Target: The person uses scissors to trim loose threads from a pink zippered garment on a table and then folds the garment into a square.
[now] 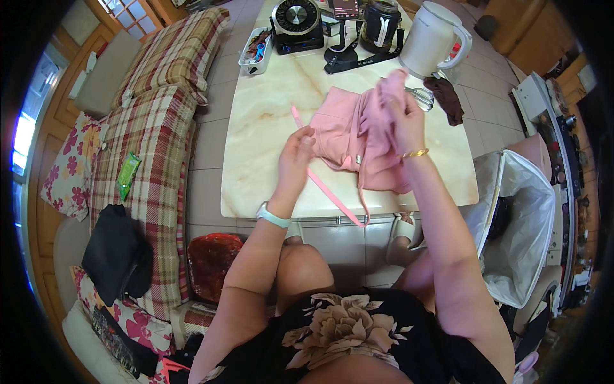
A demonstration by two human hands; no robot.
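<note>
A pink fabric garment with long narrow straps lies bunched on the marble-patterned table. My right hand, with a gold bracelet at the wrist, grips a gathered part of the cloth and holds it up at the garment's right side. At its left edge is my left hand, the fingers curled against the fabric; whether they pinch it is not clear. One pink strap runs below this hand and loops over the table's near edge. Scissors lie just beyond my right hand, partly hidden.
Along the far side stand a small black fan, a white plastic basket, a phone on a stand, a dark jar and a white kettle. Dark brown cloth hangs at the right edge, above a lined bin.
</note>
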